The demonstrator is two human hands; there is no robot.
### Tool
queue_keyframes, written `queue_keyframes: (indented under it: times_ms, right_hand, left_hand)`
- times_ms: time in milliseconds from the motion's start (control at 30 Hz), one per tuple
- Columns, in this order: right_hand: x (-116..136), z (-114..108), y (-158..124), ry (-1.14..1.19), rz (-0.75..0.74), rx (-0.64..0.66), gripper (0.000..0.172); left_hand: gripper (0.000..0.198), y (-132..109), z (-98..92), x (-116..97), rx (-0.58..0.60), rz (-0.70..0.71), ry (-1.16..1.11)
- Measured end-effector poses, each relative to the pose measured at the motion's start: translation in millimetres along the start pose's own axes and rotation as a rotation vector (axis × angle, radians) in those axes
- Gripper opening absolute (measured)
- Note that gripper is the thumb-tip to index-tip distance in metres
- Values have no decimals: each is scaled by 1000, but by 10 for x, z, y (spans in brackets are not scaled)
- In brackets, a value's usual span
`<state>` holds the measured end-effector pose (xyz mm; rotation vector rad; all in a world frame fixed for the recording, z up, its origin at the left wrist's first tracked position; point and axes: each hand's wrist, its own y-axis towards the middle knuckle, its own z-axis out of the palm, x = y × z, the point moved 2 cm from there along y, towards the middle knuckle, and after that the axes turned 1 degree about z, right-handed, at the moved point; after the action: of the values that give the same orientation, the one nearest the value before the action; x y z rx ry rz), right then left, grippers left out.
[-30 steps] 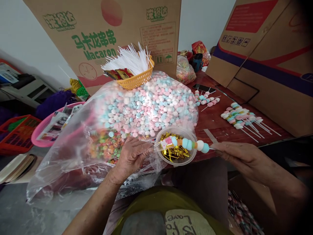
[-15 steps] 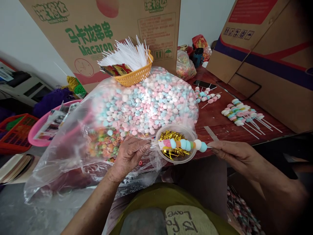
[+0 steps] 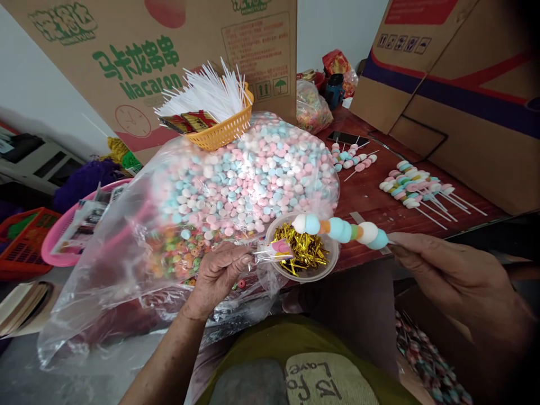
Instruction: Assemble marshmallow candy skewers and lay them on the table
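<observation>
My right hand (image 3: 447,270) pinches the stick end of a candy skewer (image 3: 341,229) threaded with white, blue, orange and green marshmallow discs, held level above a clear plastic tub (image 3: 333,261) of gold twist ties (image 3: 304,252). My left hand (image 3: 221,273) grips a small clear wrapper sleeve (image 3: 276,248) with a pink printed tip, just left of the skewer's free end. Skewer and sleeve are apart. Behind my left hand lies a big clear bag of pastel candies (image 3: 248,180).
A yellow basket of white sticks (image 3: 211,107) sits on the bag. Finished skewers (image 3: 415,188) lie on the red-brown table (image 3: 371,199) with a phone (image 3: 348,138). Cardboard boxes (image 3: 459,95) stand behind and to the right. A pink basin (image 3: 59,236) is at left.
The skewer has come out of the wrapper sleeve: my right hand pulled it right and up, while my left hand keeps the now empty sleeve over the tub.
</observation>
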<state>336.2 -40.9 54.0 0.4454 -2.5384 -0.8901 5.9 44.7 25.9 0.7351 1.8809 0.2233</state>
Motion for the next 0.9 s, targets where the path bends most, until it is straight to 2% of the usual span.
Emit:
queue_keyframes:
  times_ms: [100, 200, 300, 367, 500, 633, 733, 800, 900]
  right_hand:
    - [96, 32, -1, 47, -13, 25, 25]
    - [155, 81, 6, 44, -111, 31, 27]
    - [147, 101, 8, 44, -202, 44, 31]
    - [111, 98, 7, 69, -216, 86, 33]
    - [23, 83, 16, 156, -220, 188, 32]
    - [-37, 140, 75, 250, -177, 390, 31]
    - [-50, 214, 146, 339, -126, 506, 28]
    - [-49, 255, 192, 366, -107, 509, 26]
    - [-32, 296, 238, 361, -94, 478, 26]
  left_hand:
    - [18, -15, 7, 35, -38, -43, -73]
    - [16, -24, 14, 71, -98, -88, -128]
    - [15, -29, 3, 110, -142, -155, -147]
    - [14, -20, -9, 117, -126, -172, -117]
    - [16, 41, 13, 32, 32, -77, -42]
    - [22, 124, 101, -101, 142, 46, 10]
    - [23, 175, 154, -145, 202, 88, 46]
    - [24, 214, 164, -156, 273, 68, 63]
    - [42, 278, 190, -186, 505, -69, 116]
